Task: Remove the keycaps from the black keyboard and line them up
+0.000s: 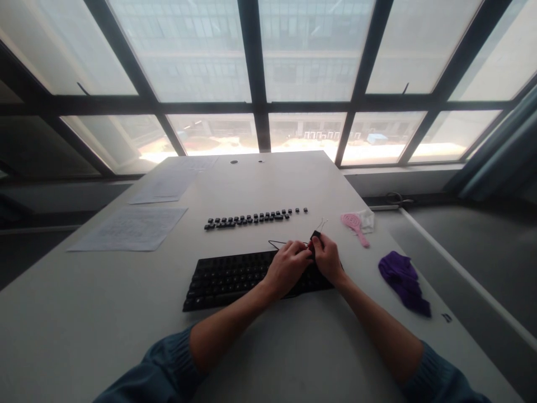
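Observation:
A black keyboard (235, 275) lies on the white table, its right part beneath my hands. Over it, my right hand (327, 256) is closed round a small black object (316, 235), from which thin wires (322, 225) stick up. My left hand (291, 262) meets it from the left, fingers closed near a small red part between the hands; what exactly the left fingers hold is hidden. A thin dark loop (273, 243) shows beyond the left hand. Several loose black keycaps (245, 220) stand in rows behind the keyboard.
Paper sheets (130, 229) lie at the left. A pink brush (354, 225) rests partly on a white packet (368, 221) at the right, with a purple cloth (403, 280) nearer me. A small dark piece (447, 318) sits by the table's right edge. Windows stand behind the table.

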Available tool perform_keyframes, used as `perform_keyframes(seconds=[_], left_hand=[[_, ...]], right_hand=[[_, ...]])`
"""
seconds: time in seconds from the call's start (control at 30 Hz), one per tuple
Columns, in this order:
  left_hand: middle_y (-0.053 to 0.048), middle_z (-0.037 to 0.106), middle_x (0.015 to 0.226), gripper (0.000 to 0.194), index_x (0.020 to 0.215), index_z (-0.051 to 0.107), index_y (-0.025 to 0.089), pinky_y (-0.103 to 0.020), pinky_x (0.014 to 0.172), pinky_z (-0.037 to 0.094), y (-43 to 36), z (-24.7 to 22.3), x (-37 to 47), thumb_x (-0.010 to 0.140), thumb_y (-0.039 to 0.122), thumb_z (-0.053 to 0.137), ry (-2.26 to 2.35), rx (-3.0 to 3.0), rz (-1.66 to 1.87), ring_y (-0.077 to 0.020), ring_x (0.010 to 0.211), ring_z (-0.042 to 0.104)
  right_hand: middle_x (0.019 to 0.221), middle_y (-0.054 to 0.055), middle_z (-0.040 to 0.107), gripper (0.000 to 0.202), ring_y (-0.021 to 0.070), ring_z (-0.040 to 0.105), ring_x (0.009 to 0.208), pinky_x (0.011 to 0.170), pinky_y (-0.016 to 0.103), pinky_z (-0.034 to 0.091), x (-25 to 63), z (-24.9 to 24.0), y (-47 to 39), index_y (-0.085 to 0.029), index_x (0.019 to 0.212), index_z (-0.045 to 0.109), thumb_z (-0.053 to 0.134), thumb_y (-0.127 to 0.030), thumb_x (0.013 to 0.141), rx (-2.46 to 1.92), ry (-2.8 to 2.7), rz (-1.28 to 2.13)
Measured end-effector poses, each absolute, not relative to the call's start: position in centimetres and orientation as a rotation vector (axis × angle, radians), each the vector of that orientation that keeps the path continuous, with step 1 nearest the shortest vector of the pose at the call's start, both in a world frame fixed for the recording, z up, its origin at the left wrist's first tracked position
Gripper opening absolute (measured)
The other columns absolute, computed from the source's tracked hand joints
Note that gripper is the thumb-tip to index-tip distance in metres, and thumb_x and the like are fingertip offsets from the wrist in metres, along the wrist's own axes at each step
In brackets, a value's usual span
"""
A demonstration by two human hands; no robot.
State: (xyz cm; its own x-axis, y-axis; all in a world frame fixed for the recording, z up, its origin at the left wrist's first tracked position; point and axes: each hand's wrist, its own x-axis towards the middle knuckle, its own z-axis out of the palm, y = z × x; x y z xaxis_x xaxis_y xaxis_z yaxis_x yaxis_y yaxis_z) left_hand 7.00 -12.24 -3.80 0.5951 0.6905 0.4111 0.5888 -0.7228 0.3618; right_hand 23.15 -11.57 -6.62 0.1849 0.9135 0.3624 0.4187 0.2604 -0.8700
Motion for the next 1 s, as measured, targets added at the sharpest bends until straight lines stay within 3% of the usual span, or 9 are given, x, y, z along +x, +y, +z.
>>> perform_keyframes(seconds=[0.27, 0.5, 0.73, 1.0], left_hand=[[-0.006, 0.071, 0.093, 0.019, 0.1, 0.073, 0.02, -0.033, 0.087, 0.048, -4.5, -0.2, 5.4, 0.092, 0.031, 0.06, 1.118, 2.533, 0.896, -0.0192, 0.088, 0.063], [-0.007, 0.067, 0.102, 0.011, 0.088, 0.079, 0.023, -0.037, 0.093, 0.043, 4.8, -2.3, 7.2, 0.083, 0.03, 0.072, 1.451, 2.599, 0.667, -0.0244, 0.1, 0.054], [-0.01, 0.06, 0.106, 0.01, 0.085, 0.08, 0.024, -0.04, 0.091, 0.039, 6.4, -4.9, 7.8, 0.08, 0.029, 0.073, 1.52, 2.587, 0.605, -0.0291, 0.105, 0.046], [-0.009, 0.062, 0.105, 0.012, 0.088, 0.079, 0.022, -0.039, 0.091, 0.041, 6.3, -5.3, 7.8, 0.08, 0.028, 0.073, 1.491, 2.608, 0.623, -0.0281, 0.105, 0.046]], right_hand=[[0.07, 0.004, 0.068, 0.029, 0.0194, 0.063, 0.064, 0.065, 0.029, 0.045, 23.1, -6.8, -11.4, -0.019, 0.078, 0.058, 0.044, -0.035, 0.097, -1.287, -1.404, 0.624], [0.07, 0.004, 0.067, 0.028, 0.0193, 0.064, 0.065, 0.065, 0.029, 0.046, 23.1, -7.0, -11.3, -0.02, 0.078, 0.057, 0.044, -0.035, 0.098, -1.272, -1.396, 0.655], [0.069, 0.003, 0.066, 0.027, 0.0182, 0.063, 0.065, 0.066, 0.029, 0.045, 23.0, -7.2, -11.1, -0.02, 0.078, 0.057, 0.044, -0.032, 0.098, -1.258, -1.424, 0.632], [0.069, 0.003, 0.066, 0.027, 0.0178, 0.062, 0.063, 0.064, 0.028, 0.045, 23.1, -7.0, -11.3, -0.02, 0.078, 0.058, 0.045, -0.031, 0.098, -1.26, -1.433, 0.648]])
